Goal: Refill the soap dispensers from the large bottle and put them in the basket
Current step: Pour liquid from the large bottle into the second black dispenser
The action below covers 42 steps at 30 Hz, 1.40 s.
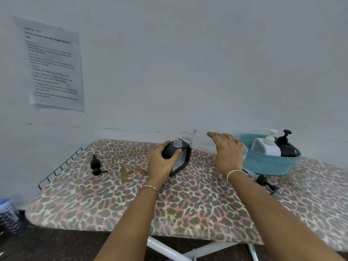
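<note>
My left hand (162,162) grips a black dispenser (179,157) with a clear window, tilted on the board, its threaded neck uncapped. My right hand (227,154) holds the large clear bottle (199,139) on its side, its ribbed mouth just above the dispenser's neck. A teal basket (263,164) at the right holds a white dispenser (266,146) and a black dispenser (285,146), both with pumps on. One black pump head (96,165) lies at the left of the board, another pump head (267,183) lies in front of the basket.
The work surface is an ironing board with a leopard-print cover (188,204) and a wire rack (60,167) at its left end, set against a pale wall. A printed sheet (52,65) hangs on the wall. A patterned container (9,215) stands on the floor at left.
</note>
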{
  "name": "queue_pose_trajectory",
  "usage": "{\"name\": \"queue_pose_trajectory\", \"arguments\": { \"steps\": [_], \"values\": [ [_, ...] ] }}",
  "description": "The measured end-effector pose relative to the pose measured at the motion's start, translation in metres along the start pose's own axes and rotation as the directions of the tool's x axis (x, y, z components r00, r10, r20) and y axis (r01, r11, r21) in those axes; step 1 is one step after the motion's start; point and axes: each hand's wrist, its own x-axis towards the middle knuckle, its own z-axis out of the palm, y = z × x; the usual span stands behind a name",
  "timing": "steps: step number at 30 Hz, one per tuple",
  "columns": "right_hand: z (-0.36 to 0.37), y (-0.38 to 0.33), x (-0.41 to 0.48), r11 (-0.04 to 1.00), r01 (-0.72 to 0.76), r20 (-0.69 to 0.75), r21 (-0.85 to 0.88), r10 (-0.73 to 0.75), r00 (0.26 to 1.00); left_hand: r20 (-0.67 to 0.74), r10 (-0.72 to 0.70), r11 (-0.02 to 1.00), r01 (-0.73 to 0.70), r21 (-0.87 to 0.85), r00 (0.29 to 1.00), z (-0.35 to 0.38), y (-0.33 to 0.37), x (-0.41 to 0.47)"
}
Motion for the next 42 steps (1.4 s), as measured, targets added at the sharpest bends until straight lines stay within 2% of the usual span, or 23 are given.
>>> {"name": "queue_pose_trajectory", "arguments": {
  "steps": [3,19,42],
  "values": [
    [0.000,-0.004,0.000,1.000,0.009,0.002,-0.005,-0.009,1.000,0.015,-0.038,0.999,0.038,-0.033,0.999,-0.001,0.000,0.003],
    [-0.015,-0.012,0.001,0.995,0.066,0.019,-0.079,-0.064,0.998,0.051,-0.099,0.995,0.098,0.027,0.994,-0.001,0.001,0.011],
    [-0.025,-0.010,0.005,0.973,0.150,0.037,-0.176,-0.146,0.989,0.067,-0.128,0.991,0.125,0.055,0.989,-0.005,0.006,0.012]
  ]
}}
